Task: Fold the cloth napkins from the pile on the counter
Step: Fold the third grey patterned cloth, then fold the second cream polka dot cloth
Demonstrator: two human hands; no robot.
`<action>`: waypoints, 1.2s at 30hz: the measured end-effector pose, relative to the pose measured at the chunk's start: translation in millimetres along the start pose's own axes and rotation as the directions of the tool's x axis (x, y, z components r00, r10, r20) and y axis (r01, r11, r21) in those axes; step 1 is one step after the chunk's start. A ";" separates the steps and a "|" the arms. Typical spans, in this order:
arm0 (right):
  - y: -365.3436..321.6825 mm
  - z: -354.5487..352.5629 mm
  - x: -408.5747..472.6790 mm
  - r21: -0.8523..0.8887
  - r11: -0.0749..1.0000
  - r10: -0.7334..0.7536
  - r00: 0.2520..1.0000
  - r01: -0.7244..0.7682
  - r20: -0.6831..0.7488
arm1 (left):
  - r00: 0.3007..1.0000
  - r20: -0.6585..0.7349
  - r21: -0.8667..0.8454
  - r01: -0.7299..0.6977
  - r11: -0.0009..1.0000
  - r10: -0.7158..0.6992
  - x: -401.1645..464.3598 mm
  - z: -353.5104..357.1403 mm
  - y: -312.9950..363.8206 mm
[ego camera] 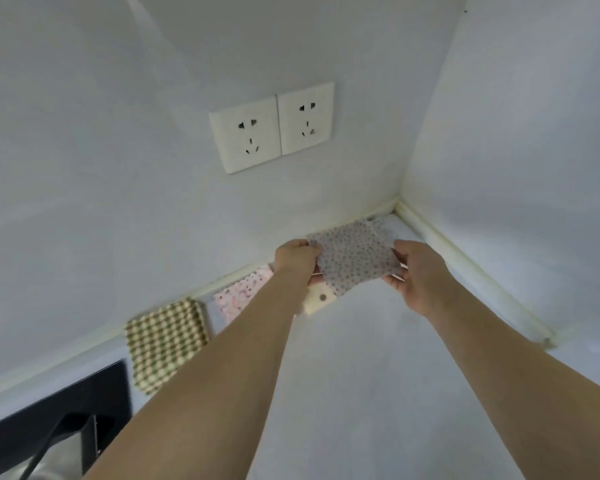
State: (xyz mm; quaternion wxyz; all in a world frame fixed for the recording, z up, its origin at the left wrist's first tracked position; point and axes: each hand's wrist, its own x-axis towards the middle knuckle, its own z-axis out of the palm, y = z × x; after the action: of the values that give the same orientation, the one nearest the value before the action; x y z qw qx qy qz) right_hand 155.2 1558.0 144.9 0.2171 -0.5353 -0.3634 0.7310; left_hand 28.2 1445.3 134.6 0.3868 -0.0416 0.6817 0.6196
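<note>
A folded grey napkin with small dark dots [355, 258] is held between both hands near the counter's back right corner. My left hand [297, 256] grips its left edge and my right hand [418, 271] grips its right edge. Under it lies a cream napkin with a dark dot [321, 299], partly hidden by my left arm. Another pale patterned cloth [383, 227] peeks out behind the grey one. A pink speckled napkin [241, 294] and a green-and-cream checked napkin [165, 342] lie folded along the back wall to the left.
The white counter [378, 393] meets white walls at the back and right with a raised trim [465, 261]. Two wall sockets [272, 128] sit above the napkins. A black cooktop edge [52, 420] is at the lower left.
</note>
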 end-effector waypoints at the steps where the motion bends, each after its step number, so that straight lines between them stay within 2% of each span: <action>1: -7.0 -1.3 16.6 -0.009 1.000 -0.013 1.000 0.013 -0.009 | 1.000 0.004 -0.001 0.006 1.000 -0.006 13.8 13.6 1.4; 5: -27.1 -6.6 76.0 -0.071 0.995 -0.068 0.996 0.064 -0.055 | 1.000 0.008 0.014 0.004 1.000 -0.004 62.1 53.5 1.2; 8: -29.6 -12.5 103.5 -0.203 0.966 -0.159 0.987 0.157 0.010 | 1.000 -0.003 0.041 0.013 0.999 -0.013 88.8 71.3 -5.0; 10: -25.3 -18.5 115.5 -0.315 0.928 -0.216 0.976 0.199 -0.021 | 0.999 0.019 0.066 0.040 0.997 -0.041 101.0 77.9 -11.2; 12: -16.7 -23.4 123.1 -0.421 0.883 -0.251 0.967 0.206 -0.052 | 0.999 -0.028 0.151 0.033 0.988 -0.030 109.2 79.0 -18.6; 15: 0.8 -26.1 116.1 -0.512 0.840 -0.266 0.959 0.180 -0.099 | 0.990 -0.080 0.378 -0.077 0.923 0.115 103.0 70.2 -26.3; 17: 13.4 -25.0 97.5 -0.599 0.769 -0.317 0.947 0.224 -0.052 | 0.977 -0.064 0.499 -0.147 0.854 0.206 82.2 58.1 -29.6; 22: 42.1 -2.7 34.2 -0.678 0.612 -0.423 0.893 0.407 0.154 | 0.897 0.090 0.737 -0.352 0.577 0.433 27.0 6.2 -43.3; 25: 59.0 20.3 -8.3 -0.715 0.489 -0.466 0.842 0.500 0.271 | 0.842 0.164 0.814 -0.409 0.411 0.513 -7.5 -36.4 -42.8; 28: 79.8 44.0 -57.0 -0.708 0.385 -0.493 0.780 0.592 0.384 | 0.800 0.174 0.829 -0.433 0.352 0.574 -44.5 -87.2 -40.2; 32: 115.4 76.5 -128.8 -0.701 0.290 -0.480 0.733 0.652 0.482 | 0.757 0.187 0.864 -0.430 0.262 0.626 -97.0 -167.1 -40.2; 36: 162.2 112.6 -206.8 -0.658 0.269 -0.455 0.695 0.704 0.557 | 0.747 0.160 0.866 -0.421 0.272 0.645 -148.3 -255.8 -45.9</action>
State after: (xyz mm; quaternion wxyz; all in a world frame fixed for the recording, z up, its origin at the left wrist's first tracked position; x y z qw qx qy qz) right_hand 129.7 1274.2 168.5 0.1365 -0.2961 -0.8613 0.3898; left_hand 34.5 1147.8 166.1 0.0406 0.3211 0.9056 0.2742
